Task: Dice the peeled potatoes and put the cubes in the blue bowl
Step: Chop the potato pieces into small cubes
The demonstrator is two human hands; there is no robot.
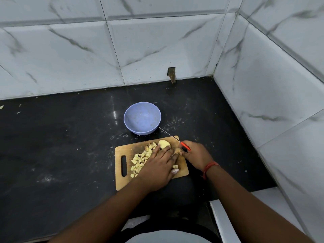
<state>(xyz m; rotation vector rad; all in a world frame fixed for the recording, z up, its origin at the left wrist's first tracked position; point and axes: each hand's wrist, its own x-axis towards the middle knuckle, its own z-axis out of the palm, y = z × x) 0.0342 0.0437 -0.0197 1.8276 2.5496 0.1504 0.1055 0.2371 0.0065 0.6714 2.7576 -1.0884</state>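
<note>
item: peeled potato half (pixel 164 144), pale yellow, lying on the far right part of a wooden cutting board (pixel 122 183), cut face turned up. a second, smaller potato piece (pixel 177 150) is sitting just to its right, partly hidden between the two hands.

left hand (pixel 157 165): lying flat and spread over the board, fingers extended, fingertips (pixel 158 146) pressing on the near edge of the potato half. it is gripping nothing; it is only pinning the potato down.

right hand (pixel 197 155): curled closed around the red handle of a knife (pixel 185 146). the thin blade is pointing away and to the left, its tip reaching to just beside the bowl's base. a red thread band (pixel 209 168) is circling the right wrist.

potato cubes (pixel 140 160): a loose heap spreading over the middle of the board, left of the left hand, with a few more cubes showing near the thumb on the right side. all of them are resting on the board.

blue bowl (pixel 142 118): standing upright on the black countertop (pixel 61 146), just beyond the board's far edge and apart from it. its inside is showing no cubes.

surroundings: the board's slot handle is facing left. white marbled wall tiles (pixel 140 41) are closing in the counter at the back and on the right. small pale scraps are lying scattered on the counter.
</note>
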